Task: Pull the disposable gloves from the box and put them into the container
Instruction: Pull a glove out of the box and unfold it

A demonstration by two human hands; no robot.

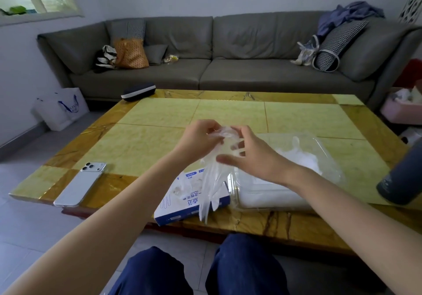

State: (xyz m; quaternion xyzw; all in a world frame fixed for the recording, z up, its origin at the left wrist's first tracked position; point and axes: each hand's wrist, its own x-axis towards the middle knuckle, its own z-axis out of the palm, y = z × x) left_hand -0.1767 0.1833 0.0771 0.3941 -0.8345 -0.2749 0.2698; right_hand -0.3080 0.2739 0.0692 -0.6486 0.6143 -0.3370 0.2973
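Note:
A clear disposable glove (212, 180) hangs in the air above the white and blue glove box (180, 201), which lies flat at the table's near edge. My left hand (201, 139) pinches the glove's crumpled top end. My right hand (249, 153) holds the same top end from the right, fingers curled into the film. The glove's fingers dangle down past the box. Right of the box stands a clear plastic container (315, 148) with several white gloves heaped inside; my right forearm hides part of it.
A white phone (80, 184) lies near the table's left front corner. A dark glasses case (138, 91) rests at the far left edge of the table (159, 112). A dark bottle (402, 176) stands at the right edge. A grey sofa lies beyond.

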